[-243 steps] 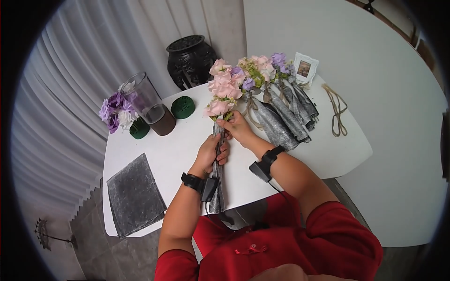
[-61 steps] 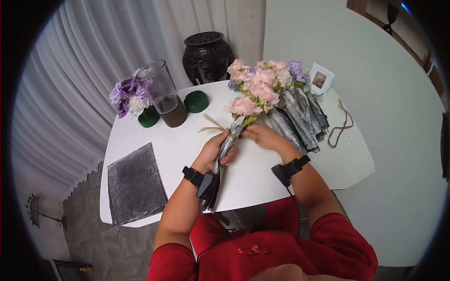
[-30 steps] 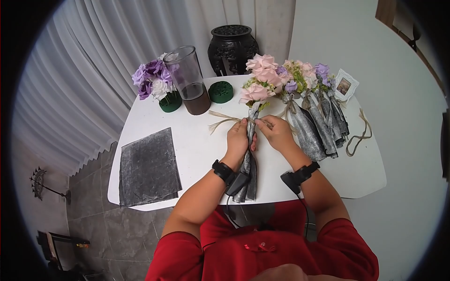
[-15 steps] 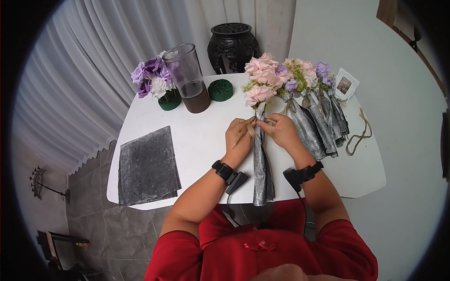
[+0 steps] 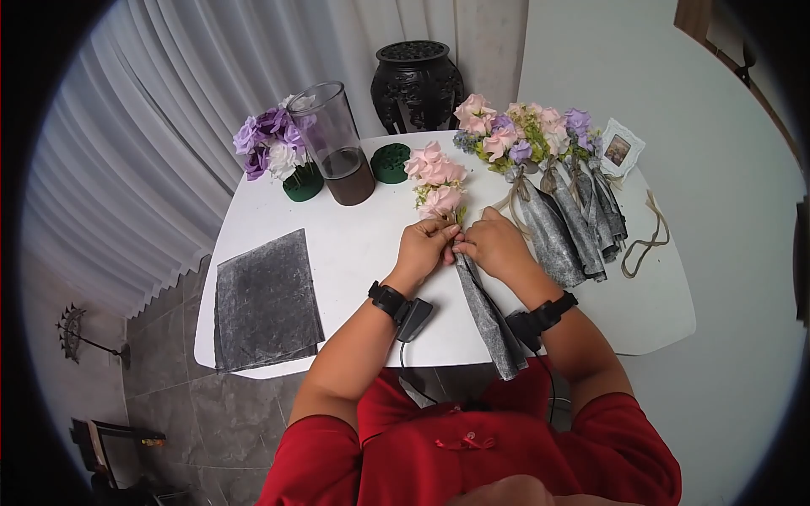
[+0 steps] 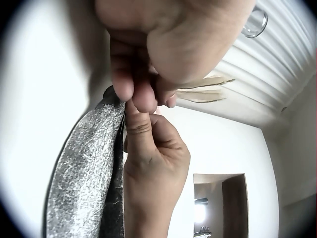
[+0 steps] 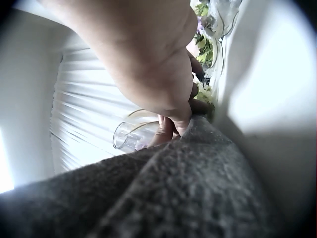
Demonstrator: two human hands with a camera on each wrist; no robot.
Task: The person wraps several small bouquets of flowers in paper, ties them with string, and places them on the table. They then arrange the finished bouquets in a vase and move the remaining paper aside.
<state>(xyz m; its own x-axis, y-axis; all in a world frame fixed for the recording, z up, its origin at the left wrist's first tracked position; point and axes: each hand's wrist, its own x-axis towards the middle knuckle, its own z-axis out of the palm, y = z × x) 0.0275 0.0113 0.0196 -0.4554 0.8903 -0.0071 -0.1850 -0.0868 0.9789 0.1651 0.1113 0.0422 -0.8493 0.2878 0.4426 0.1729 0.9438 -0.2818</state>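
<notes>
The wrapped bouquet (image 5: 483, 308) has swung rightward past the desk's (image 5: 363, 261) near edge; my fingers (image 5: 450, 234) pinch its neck; slack twine (image 6: 205, 95) could loosen it.

The wrap (image 5: 488, 316) I hold looks like paper, mottled and faintly rough; its rose petals (image 5: 439, 173) seem like matt cloth. My surface (image 5: 359, 244) is smooth, the tall vase (image 5: 340, 126) glossy clear glass, my sleeves (image 5: 620, 430) matt cloth.

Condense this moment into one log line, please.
left grip: pinching at bouquet's neck | right grip: pinching there too | twine: ends jutting past left grip | sheets: flat on table | vase: upright
</notes>
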